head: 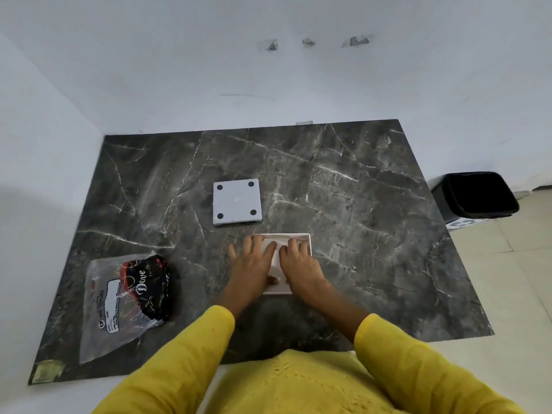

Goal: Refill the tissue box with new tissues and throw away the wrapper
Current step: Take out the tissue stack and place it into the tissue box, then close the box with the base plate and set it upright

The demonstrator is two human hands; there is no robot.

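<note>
Tissue box (304,239): white, open-topped, lay near the table's (373,204) front edge, about midway along. Left hand (252,264) and right hand (298,264) side by side, palms down, fingers spread, pressing white tissues (276,258) into it. Lid (237,202), four black dots, just behind. Wrapper (125,300) at front-left corner. Bin (475,194) beyond right edge.

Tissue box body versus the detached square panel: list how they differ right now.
The tissue box lies open side up under both hands, left hand and right hand pressing white tissues into it; the square panel lies untouched farther back. The panel is flat, with four dark round pads at its corners; the box is a walled tray. Both are white and rest on the dark marble table.
</note>
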